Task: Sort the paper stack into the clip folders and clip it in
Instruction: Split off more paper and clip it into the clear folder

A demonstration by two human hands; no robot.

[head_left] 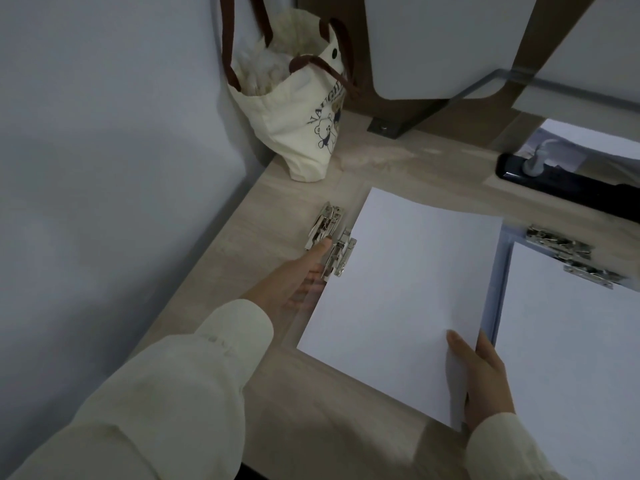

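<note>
While a cream tote bag point(304, 133) stands in the back corner of the desk point(311, 393), two metal clips point(325, 225) lie just nearer than the bag, crowding the left long edge of the paper stack point(408, 289). A second clip folder point(571, 341) hems its right edge. The stack lies flat, its long axis running away from the person, far end just right of the bag. The left hand point(301, 278) reaches with straight fingers, thumb touching the clips. The right hand point(485, 379) grips the stack's near corner, with bare desk along its near edge.

One head-worn view
Looks forward and down, close over the desk point(311, 393); paper point(408, 289) centred, left hand point(294, 282) and right hand point(488, 379) below
</note>
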